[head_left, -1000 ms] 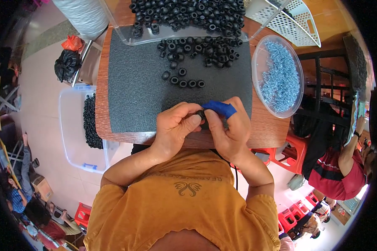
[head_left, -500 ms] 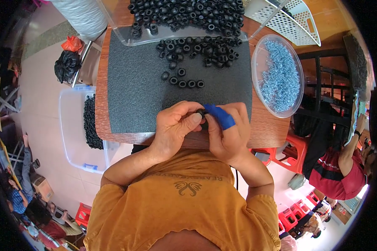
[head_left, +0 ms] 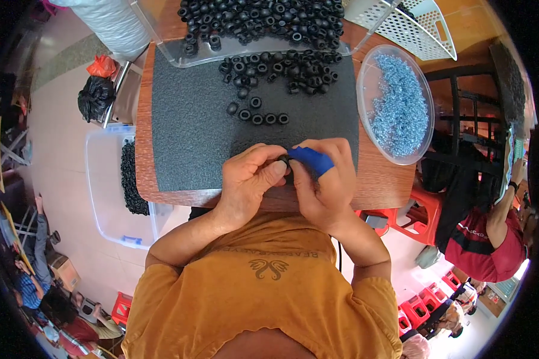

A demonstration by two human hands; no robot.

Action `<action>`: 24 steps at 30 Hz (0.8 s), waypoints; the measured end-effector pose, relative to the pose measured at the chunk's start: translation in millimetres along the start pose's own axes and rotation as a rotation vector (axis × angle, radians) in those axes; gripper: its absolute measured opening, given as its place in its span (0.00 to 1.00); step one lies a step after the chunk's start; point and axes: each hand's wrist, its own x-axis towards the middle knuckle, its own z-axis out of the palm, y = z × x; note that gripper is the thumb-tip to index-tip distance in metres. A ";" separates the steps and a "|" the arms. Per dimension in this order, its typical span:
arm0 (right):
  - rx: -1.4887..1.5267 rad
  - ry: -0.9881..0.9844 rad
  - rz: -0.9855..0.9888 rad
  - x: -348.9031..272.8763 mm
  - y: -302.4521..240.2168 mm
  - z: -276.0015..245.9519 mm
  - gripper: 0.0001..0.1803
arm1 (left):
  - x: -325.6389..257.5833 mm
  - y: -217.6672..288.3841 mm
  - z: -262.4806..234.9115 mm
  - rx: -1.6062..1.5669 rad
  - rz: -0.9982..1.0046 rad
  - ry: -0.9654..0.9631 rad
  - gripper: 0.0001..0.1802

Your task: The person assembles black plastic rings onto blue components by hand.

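Close together over the near edge of the table, my left hand (head_left: pixel 250 179) and my right hand (head_left: pixel 329 182) are both closed on one small black ring-shaped part (head_left: pixel 286 160). The left thumb and index finger pinch it from one side. Blue tape (head_left: pixel 311 160) wraps a finger of the right hand, which presses on the part from the other side. My fingers cover most of it. Beyond them, a short row of black parts (head_left: pixel 270 118) lies on the dark grey mat (head_left: pixel 188 119), with a loose pile of the same parts (head_left: pixel 308 72) behind.
A clear tray (head_left: pixel 188 57) heaped with black parts stands at the far side. On the right is a round dish (head_left: pixel 365 90) of small bluish clear pieces, near a white perforated basket (head_left: pixel 401 30). Left, below the table, sits a clear bin (head_left: pixel 105 221). A person in red (head_left: pixel 482 248) is at right.
Both hands stay pinched on the black part, with slight shifts of the right fingers. The view has moved a little, so the tray and the parts on the mat appear slightly higher.
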 end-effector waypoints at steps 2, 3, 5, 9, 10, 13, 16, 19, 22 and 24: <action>-0.016 0.005 -0.022 -1.1 -2.2 1.0 0.16 | -1.5 -0.4 1.1 -0.037 -0.049 0.007 0.13; -0.032 0.008 -0.044 -1.9 -3.2 1.0 0.16 | -2.3 -0.4 1.8 -0.076 -0.099 0.016 0.13; -0.028 0.013 -0.054 -4.1 -3.0 1.0 0.17 | -2.8 0.7 3.5 -0.125 -0.134 0.032 0.13; -0.029 0.025 -0.028 -6.2 -9.5 4.3 0.18 | -1.8 -3.1 4.1 -0.228 -0.151 0.071 0.14; -0.030 0.026 -0.028 -7.1 -8.8 6.2 0.18 | -1.3 -3.7 4.3 -0.228 -0.151 0.070 0.14; -0.031 0.082 -0.071 -10.5 -1.8 13.6 0.19 | 0.8 -2.9 4.4 -0.259 -0.157 0.075 0.14; -0.034 0.100 -0.090 -9.5 1.9 17.4 0.20 | 2.0 0.0 4.1 -0.210 -0.149 0.094 0.14; -0.017 0.120 -0.084 -8.1 2.6 20.2 0.20 | 2.8 -2.0 5.5 -0.302 -0.175 0.132 0.12; -0.011 0.120 -0.076 -9.0 4.8 22.1 0.19 | 3.8 -2.3 5.6 -0.312 -0.178 0.154 0.12; -0.021 0.113 -0.077 -9.5 6.7 21.5 0.19 | 5.7 -2.9 3.6 -0.283 -0.210 0.125 0.12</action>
